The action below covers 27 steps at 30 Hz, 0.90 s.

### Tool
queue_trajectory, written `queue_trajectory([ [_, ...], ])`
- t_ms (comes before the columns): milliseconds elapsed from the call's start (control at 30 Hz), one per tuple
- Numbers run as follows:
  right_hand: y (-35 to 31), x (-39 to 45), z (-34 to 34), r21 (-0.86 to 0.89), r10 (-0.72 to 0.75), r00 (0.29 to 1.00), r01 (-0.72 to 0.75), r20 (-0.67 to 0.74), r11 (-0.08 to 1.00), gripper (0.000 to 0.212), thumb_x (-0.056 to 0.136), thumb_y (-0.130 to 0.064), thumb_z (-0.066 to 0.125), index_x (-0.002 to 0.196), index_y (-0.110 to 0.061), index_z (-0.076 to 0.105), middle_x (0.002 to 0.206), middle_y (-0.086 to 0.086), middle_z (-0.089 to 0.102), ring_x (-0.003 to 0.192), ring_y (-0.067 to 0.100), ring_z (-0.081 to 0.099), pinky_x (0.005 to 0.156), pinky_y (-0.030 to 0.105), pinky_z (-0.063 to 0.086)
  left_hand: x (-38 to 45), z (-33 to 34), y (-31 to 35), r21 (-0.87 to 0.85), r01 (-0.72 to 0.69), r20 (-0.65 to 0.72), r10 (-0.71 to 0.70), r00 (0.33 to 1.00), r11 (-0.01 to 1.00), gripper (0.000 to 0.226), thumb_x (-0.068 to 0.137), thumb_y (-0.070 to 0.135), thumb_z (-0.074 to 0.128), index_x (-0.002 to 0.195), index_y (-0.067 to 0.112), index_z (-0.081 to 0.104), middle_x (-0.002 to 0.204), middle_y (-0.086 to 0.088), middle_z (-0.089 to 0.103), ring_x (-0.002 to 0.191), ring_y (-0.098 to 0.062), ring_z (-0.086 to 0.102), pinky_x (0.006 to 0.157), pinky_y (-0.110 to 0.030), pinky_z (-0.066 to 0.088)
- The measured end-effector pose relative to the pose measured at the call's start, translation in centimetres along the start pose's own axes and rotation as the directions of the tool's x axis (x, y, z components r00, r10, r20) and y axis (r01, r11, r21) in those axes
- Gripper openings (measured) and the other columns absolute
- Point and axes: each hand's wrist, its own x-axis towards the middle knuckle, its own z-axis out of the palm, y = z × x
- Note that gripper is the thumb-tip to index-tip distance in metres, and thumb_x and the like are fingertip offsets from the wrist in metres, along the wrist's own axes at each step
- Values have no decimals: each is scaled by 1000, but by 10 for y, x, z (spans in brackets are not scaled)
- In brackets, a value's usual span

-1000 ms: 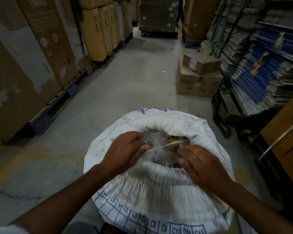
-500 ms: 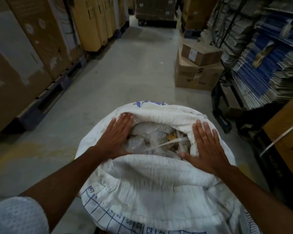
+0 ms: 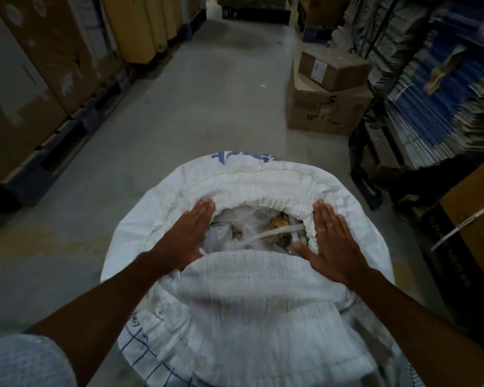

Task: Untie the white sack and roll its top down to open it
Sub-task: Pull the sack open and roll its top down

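A big white woven sack (image 3: 252, 303) stands on the floor right in front of me, with blue printing on its side. Its mouth is open and its top is rolled into a thick rim (image 3: 263, 188). Inside lie clear plastic bags (image 3: 229, 227) and a white strap (image 3: 271, 234). My left hand (image 3: 185, 241) lies flat, fingers together, on the left inner edge of the mouth. My right hand (image 3: 330, 244) presses flat on the right edge, thumb spread. Neither hand grips anything.
Tall cardboard cartons on dark pallets (image 3: 56, 146) line the left of the concrete aisle (image 3: 201, 107). Two stacked brown boxes (image 3: 324, 99) sit on the floor ahead right. Stacks of flat blue-edged sheets (image 3: 444, 101) and a strapped carton (image 3: 475, 227) crowd the right.
My hands left the strap at the mouth, flattened and spread apart to the two sides of the opening. The mouth is wider and the rim rolled lower.
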Motion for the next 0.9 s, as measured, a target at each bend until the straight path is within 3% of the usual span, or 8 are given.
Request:
queue_trajectory([
  [100, -7, -3, -23, -3, -23, 1000, 23, -5, 1000, 112, 77, -89, 8, 157, -12, -6, 166, 6, -5, 152, 16, -6, 124, 40, -3, -8, -30, 13, -113, 69, -55, -75, 996, 991, 115, 73, 93, 29, 159, 19, 11, 165, 7, 0, 153, -7, 1, 126, -34, 9],
  [200, -22, -12, -56, 8, -47, 993, 48, -104, 999, 110, 80, -86, 7, 157, -8, 2, 166, 9, -1, 152, 16, -5, 123, 37, -7, -17, -64, 42, -190, 41, -236, -87, 968, 981, 89, 87, 75, 39, 155, 17, 32, 162, 1, 28, 147, -2, 20, 122, -22, 17],
  [300, -47, -32, -79, 1, -99, 981, 101, -167, 995, 112, 81, -87, 16, 157, -5, 6, 165, 11, -1, 153, 18, -4, 124, 43, 1, -34, -80, 65, -48, -56, -346, 36, 937, 997, 86, 89, 67, 51, 153, 12, 34, 159, -7, 35, 144, -2, 21, 120, -15, 12],
  [433, -57, -62, -73, -28, -104, 994, 103, -23, 994, 132, 68, -98, 29, 155, -6, -8, 163, 10, -17, 152, 20, -14, 122, 39, -5, -57, -65, 66, 26, 98, -109, -94, 990, 995, 138, 58, 96, 55, 160, 18, 5, 168, -2, 5, 154, -19, 6, 126, -40, 13],
  [533, -44, -77, -61, -11, 2, 993, 0, 119, 1000, 149, 53, -105, 33, 146, -9, -35, 151, 6, -46, 142, 17, -37, 121, 35, -14, -79, -48, 58, 47, 188, -20, -187, 982, 981, 157, 44, 102, 55, 158, 17, -13, 162, -1, -24, 152, -17, -17, 125, -35, -5],
  [600, -40, -82, -53, -1, 57, 982, -57, 179, 998, 153, 48, -107, 30, 142, -9, -41, 147, 7, -51, 140, 19, -40, 122, 37, -12, -91, -34, 51, 36, 221, -6, -221, 975, 975, 162, 42, 103, 53, 155, 15, -21, 157, -1, -35, 149, -16, -28, 123, -31, -10],
  [800, -45, -76, -34, -6, 75, 973, -76, 220, 997, 153, 47, -108, 23, 146, -5, -33, 152, 12, -41, 146, 23, -30, 123, 41, -6, -93, -13, 40, 72, 182, 117, -189, 975, 981, 163, 44, 104, 49, 152, 5, -22, 157, -13, -35, 150, -27, -26, 121, -30, -15],
  [900, -46, -76, -43, -12, 65, 974, -64, 215, 998, 150, 51, -107, 23, 149, -7, -29, 155, 11, -38, 148, 21, -26, 123, 39, -6, -89, -30, 49, 45, 172, 116, -176, 978, 984, 163, 43, 104, 50, 155, 8, -19, 160, -8, -30, 150, -21, -25, 123, -30, -12],
])
